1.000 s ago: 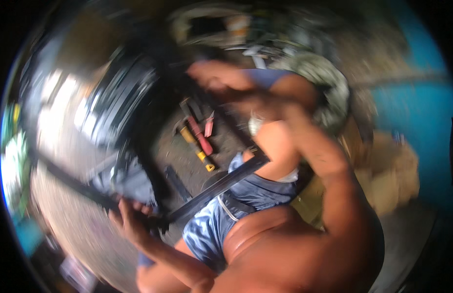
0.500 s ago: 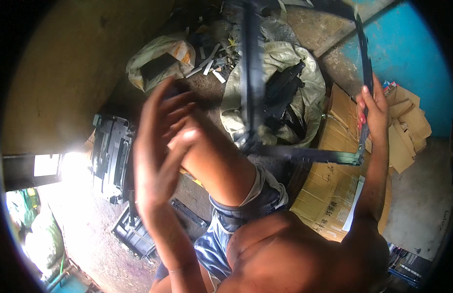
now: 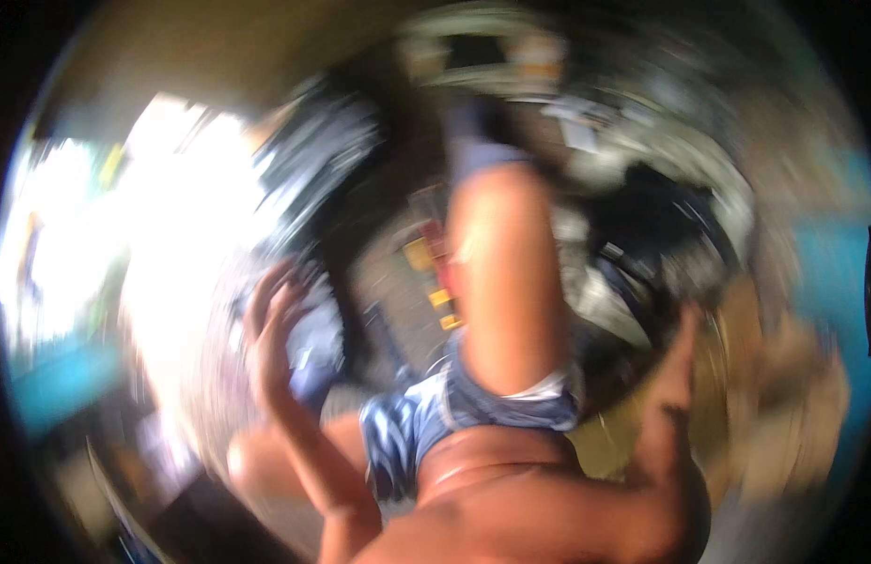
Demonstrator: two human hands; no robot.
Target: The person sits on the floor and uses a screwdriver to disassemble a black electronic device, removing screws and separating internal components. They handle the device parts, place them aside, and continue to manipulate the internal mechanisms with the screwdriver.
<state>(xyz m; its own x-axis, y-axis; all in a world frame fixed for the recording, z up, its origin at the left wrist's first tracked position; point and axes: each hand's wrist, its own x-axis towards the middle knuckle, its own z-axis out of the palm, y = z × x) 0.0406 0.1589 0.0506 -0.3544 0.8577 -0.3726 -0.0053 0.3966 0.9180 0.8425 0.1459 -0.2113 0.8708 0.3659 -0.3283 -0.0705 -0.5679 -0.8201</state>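
The picture is heavily blurred. My left hand [image 3: 274, 320] is raised left of my bent leg [image 3: 501, 263], fingers curved and apart, over a pale grey piece [image 3: 313, 343]. My right hand [image 3: 680, 334] is a smear at the lower edge of a woven sack [image 3: 736, 207] with dark pieces [image 3: 652, 226] in it; I cannot tell what, if anything, it holds. Tools with red and yellow handles [image 3: 445, 310] lie on the floor beside my leg, partly hidden by it.
Dark, shiny pieces [image 3: 323, 150] are stacked at the upper left beside bright glare. Another pale sack [image 3: 426, 52] is at the top. Flattened cardboard [image 3: 802, 414] and a blue wall [image 3: 825, 263] are on the right.
The black frame that was in my right hand is no longer recognisable there. My left hand has moved down and left off my leg. The view has swung round and blurred.
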